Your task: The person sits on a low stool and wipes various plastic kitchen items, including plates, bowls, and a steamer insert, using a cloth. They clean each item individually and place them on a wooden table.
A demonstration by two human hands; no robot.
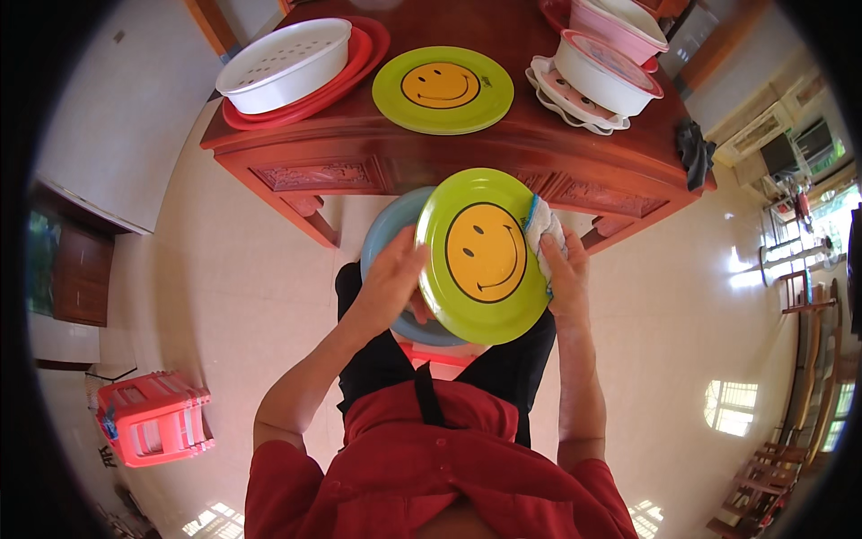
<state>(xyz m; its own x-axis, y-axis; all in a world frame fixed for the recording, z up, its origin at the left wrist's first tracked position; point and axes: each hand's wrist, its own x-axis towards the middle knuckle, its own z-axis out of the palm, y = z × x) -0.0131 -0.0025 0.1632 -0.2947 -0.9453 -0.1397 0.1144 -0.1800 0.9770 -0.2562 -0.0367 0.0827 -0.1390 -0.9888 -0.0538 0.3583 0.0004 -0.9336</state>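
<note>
Between my two hands is a green plate (487, 256) with a yellow smiley face, its printed side facing up at me. My left hand (397, 276) grips the plate's left rim, some fingers hidden beneath it. At the right rim, my right hand (567, 273) pinches a white cloth (543, 232) with blue edging against the plate. Under the plate, between my knees, sits a blue-grey basin (390, 222), partly covered by the plate and my left arm. Straight ahead on the table lies another green smiley plate (442, 114), seemingly stacked on at least one more.
The carved reddish wooden table (431, 158) stands before me. On its left, a white perforated basket (286, 60) rests on red trays (363, 57); on its right are white containers (599, 77) and a pink one (623, 34). Stacked red plastic stools (155, 418) stand at the left.
</note>
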